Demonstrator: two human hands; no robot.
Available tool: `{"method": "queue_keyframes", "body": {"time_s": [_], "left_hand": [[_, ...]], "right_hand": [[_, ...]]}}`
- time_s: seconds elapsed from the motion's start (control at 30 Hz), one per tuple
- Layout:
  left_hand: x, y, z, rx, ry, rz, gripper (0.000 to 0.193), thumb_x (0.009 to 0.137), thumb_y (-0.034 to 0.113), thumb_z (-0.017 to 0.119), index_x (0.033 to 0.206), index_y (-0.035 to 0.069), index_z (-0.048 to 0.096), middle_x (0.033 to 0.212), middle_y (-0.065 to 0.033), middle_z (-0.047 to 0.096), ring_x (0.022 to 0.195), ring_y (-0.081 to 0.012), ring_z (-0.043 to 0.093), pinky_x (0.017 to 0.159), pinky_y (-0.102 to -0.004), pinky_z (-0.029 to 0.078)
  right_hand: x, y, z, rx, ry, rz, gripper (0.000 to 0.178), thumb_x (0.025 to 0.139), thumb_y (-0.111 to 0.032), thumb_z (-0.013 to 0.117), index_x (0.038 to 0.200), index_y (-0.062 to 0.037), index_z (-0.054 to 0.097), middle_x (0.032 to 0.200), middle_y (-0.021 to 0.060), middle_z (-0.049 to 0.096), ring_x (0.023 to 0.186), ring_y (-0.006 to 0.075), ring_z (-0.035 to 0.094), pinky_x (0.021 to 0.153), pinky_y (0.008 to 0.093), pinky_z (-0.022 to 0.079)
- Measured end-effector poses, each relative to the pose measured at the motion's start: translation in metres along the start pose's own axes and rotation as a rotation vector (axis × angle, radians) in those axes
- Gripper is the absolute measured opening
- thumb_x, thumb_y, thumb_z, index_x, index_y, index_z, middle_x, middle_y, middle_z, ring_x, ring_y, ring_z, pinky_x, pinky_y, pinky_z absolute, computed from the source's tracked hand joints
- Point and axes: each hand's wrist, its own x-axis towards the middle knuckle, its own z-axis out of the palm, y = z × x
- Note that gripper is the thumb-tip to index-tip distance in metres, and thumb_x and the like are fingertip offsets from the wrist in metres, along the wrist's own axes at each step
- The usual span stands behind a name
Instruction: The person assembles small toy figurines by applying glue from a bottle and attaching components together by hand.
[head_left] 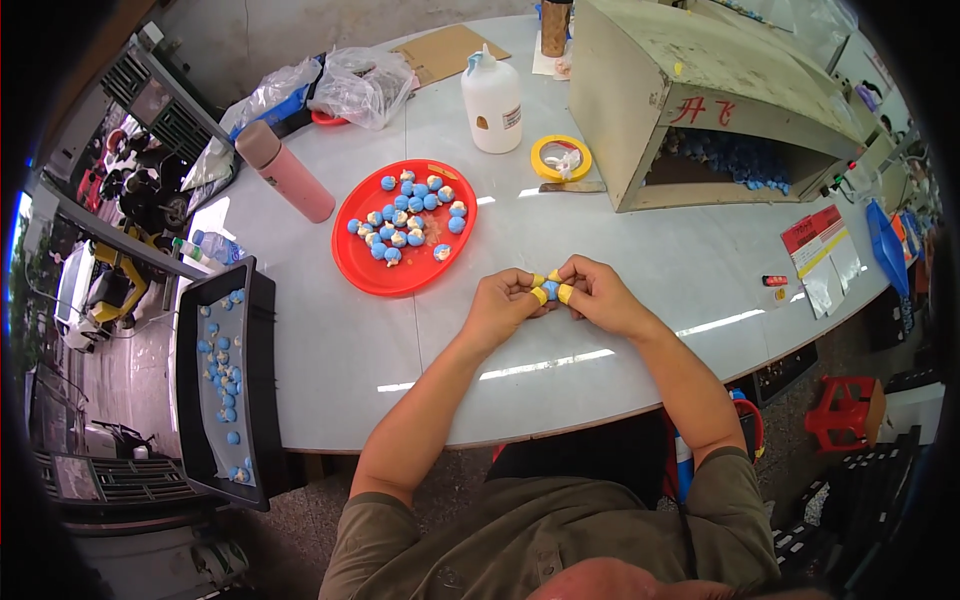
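Note:
Over the middle of the table, my left hand (503, 305) and my right hand (604, 298) meet around a small blue ball-shaped piece (550, 290). Thumbs and forefingers, wrapped in yellow finger covers, pinch it from both sides, and the fingers hide most of it. Left of my hands lies a round red tray (352, 262) with several blue-and-cream balls (416, 205) of about the same size. A black bin (264, 375) at the table's left edge has more blue balls (229, 388) scattered on its grey bottom.
A pink bottle (290, 180) stands behind the red tray. Farther back are a white plastic bottle (493, 105), a yellow ring (580, 172) and a knife-like blade (573, 187). At the right, a beige box (625, 150) holds a blue heap. Papers (822, 260) lie beside it.

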Motion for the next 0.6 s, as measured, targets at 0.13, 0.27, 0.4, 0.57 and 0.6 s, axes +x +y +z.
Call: {"method": "queue_keyframes", "body": {"time_s": [0.13,0.27,0.4,0.57,0.6], "left_hand": [[0.0011,-0.0054,-0.0016,-0.026,-0.036,0.035,0.015,0.086,-0.003,0.058,0.1,-0.01,0.057,0.101,-0.0173,0.064,0.092,-0.0255,0.067,0.08,-0.0288,0.057],[0.0014,-0.0076,-0.0016,-0.027,-0.019,0.03,0.014,0.086,-0.005,0.058,0.098,-0.01,0.058,0.101,-0.018,0.063,0.092,-0.0258,0.067,0.08,-0.0298,0.058],[0.0016,-0.0064,-0.0006,-0.029,-0.019,0.022,0.012,0.086,-0.004,0.058,0.097,-0.01,0.058,0.1,-0.0176,0.064,0.091,-0.0254,0.067,0.079,-0.0299,0.058],[0.0025,-0.0078,-0.0016,-0.031,-0.017,0.019,0.012,0.086,-0.004,0.058,0.096,-0.01,0.058,0.099,-0.0164,0.064,0.089,-0.0248,0.068,0.079,-0.0297,0.058],[0.0026,-0.008,-0.0016,-0.021,0.0,0.004,0.012,0.086,-0.002,0.058,0.097,-0.009,0.058,0.098,-0.0159,0.064,0.088,-0.0243,0.068,0.078,-0.0294,0.058]], "right_hand": [[-0.0012,0.0014,-0.0004,-0.001,-0.025,-0.019,0.01,0.088,0.002,0.053,0.097,-0.001,0.054,0.083,0.0033,0.061,0.062,0.0051,0.051,0.054,0.0211,0.043],[-0.0014,0.0034,0.0024,-0.007,-0.017,-0.032,0.01,0.087,0.004,0.051,0.096,-0.0006,0.054,0.083,0.0032,0.061,0.064,0.0046,0.051,0.054,0.0216,0.042],[-0.0021,0.0018,0.0021,-0.019,-0.022,-0.031,0.011,0.086,0.003,0.052,0.096,-0.0007,0.054,0.083,0.0034,0.061,0.064,0.0048,0.051,0.054,0.0216,0.042],[-0.0011,0.0011,0.004,0.005,-0.016,-0.02,0.008,0.087,0.001,0.053,0.095,-0.0019,0.053,0.079,0.0028,0.059,0.06,0.0049,0.05,0.052,0.02,0.042],[-0.0008,-0.0001,0.0052,0.005,-0.016,-0.021,0.008,0.087,0.001,0.053,0.095,-0.0019,0.053,0.079,0.0028,0.059,0.06,0.0049,0.05,0.052,0.02,0.042]]}}
